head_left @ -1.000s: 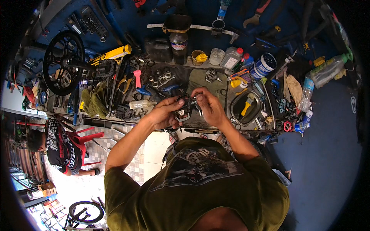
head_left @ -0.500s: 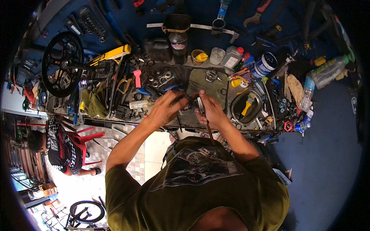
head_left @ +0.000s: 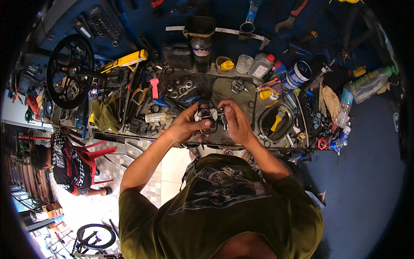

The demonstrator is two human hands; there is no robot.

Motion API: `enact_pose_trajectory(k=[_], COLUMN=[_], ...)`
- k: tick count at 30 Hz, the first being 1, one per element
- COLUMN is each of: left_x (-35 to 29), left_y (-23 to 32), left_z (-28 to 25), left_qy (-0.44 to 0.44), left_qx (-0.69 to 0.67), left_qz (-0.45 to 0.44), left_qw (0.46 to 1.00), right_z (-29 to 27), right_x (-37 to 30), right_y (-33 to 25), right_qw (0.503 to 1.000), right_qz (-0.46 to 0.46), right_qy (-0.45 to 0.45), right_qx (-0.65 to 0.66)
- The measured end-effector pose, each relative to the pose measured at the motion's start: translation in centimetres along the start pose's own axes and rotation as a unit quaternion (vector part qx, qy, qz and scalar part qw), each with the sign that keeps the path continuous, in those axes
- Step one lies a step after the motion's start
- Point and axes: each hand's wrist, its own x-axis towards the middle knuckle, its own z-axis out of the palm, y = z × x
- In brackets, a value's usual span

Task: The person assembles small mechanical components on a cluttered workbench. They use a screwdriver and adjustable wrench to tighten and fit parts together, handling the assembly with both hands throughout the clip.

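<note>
My left hand [head_left: 187, 126] is closed around a black and silver bicycle pedal [head_left: 207, 115], its thumb lying across the cage. The pedal is held above the front of the cluttered workbench [head_left: 254, 140]. Close against the pedal's right side, my right hand [head_left: 236, 121] pinches a small dark metal part [head_left: 223, 118]; whether this is the pedal's axle end or a separate piece, I cannot tell. A similar pedal [head_left: 238, 85] lies behind my right hand on a greenish mat [head_left: 222, 93]. Bearing rings [head_left: 174, 93] and a blue-handled tool [head_left: 191, 99] lie behind my left hand.
To the right sits a dark tray [head_left: 263, 123] with a yellow brush [head_left: 278, 118]. Bottles [head_left: 261, 67] and a white-blue tub [head_left: 296, 75] stand at the back. At left are a green rag [head_left: 105, 115] and a crankset [head_left: 69, 71]. A person [head_left: 69, 162] sits beyond the bench's left end.
My left hand has turned, showing the pedal between my hands. My right hand has shifted slightly, with its fingers now closer round the dark part at the pedal's side.
</note>
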Motion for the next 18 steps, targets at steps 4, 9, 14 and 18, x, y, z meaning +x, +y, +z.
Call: enact_pose_trajectory(k=[4,9,14,18], left_x=[-0.2,0.9,1.1,-0.3], left_y=[-1.3,-3.7,-2.8,-1.8], left_z=[0.4,-2.8,-2.7,-1.3], left_qy=[0.078,0.063,-0.016,-0.161], left_qx=[0.326,0.649,0.251,-0.165], left_qz=[0.268,0.416,0.217,-0.028], left_qw=[0.903,0.635,0.943,0.973], right_z=[0.3,0.3,0.2,-1.2], right_x=[-0.5,-1.8,-0.7,-0.9], right_y=[0.6,2.9,0.3,-1.4], right_qw=[0.973,0.923,0.999,0.999], right_qz=[0.179,0.327,0.027,-0.020], right_qy=[-0.042,-0.082,0.016,-0.026], right_qx=[0.138,0.185,0.006,-0.018])
